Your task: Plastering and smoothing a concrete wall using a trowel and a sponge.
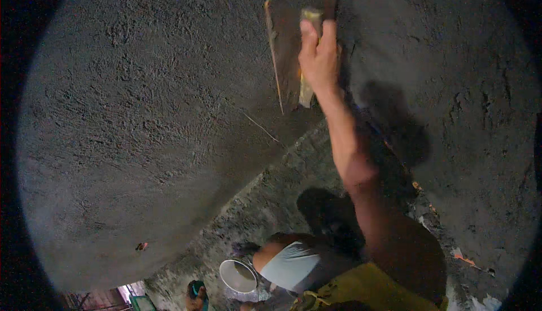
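Observation:
My right hand (320, 65) is wrapped round the pale yellowish handle of a plastering float (288, 57). The float's dark, flat rectangular plate lies against the grey plastered wall (158, 85), its long left edge lighter in colour. My right arm stretches up from the lower right. Thumb and fingers close over the handle from both sides, and the hand is slightly blurred. Around the float the plaster looks smoother and darker, while farther left it is rough and pitted. My left hand does not show.
A second plastered wall face (463, 57) stands at the right. Below, a rough floor strip (254, 198) meets the wall along a slanting edge. A white-rimmed bucket (238, 276) stands by my knee in grey cloth (291, 266). Another person (196, 296) is at the lower left.

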Demonstrator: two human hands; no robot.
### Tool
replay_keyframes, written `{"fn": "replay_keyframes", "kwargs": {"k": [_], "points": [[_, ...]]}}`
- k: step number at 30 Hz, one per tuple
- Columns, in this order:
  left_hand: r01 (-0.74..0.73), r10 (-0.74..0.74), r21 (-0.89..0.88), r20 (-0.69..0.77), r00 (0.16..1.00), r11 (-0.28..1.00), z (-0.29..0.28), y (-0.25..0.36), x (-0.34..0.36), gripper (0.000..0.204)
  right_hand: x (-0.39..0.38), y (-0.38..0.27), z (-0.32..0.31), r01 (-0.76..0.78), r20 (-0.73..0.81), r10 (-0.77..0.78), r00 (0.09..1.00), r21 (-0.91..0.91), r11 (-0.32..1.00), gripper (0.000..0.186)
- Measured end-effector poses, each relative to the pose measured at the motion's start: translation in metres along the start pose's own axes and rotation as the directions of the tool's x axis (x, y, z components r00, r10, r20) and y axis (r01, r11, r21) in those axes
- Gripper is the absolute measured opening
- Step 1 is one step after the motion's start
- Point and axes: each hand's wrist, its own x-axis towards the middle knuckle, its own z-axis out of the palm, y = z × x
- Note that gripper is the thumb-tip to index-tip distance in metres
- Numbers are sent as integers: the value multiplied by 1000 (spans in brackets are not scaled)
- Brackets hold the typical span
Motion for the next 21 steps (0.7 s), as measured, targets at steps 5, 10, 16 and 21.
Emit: {"fn": "replay_keyframes", "kwargs": {"k": [5,10,16,21], "points": [[207,-209,170,-2,978,964,-33,52,-32,53,-13,67,6,-66,-80,75,994,113,991,30],[142,-132,-57,152,980,988,-96,-90,-5,43,-71,51,27,-267,48,267,963,343,901,32],[210,-164,-204,221,962,956,-100,-81,-6,43,-27,14,13,-147,-5,156,988,289,946,27],[176,-135,-138,269,954,975,-46,-28,7,44,-101,201,5,-404,-176,416,892,100,909,29]]}}
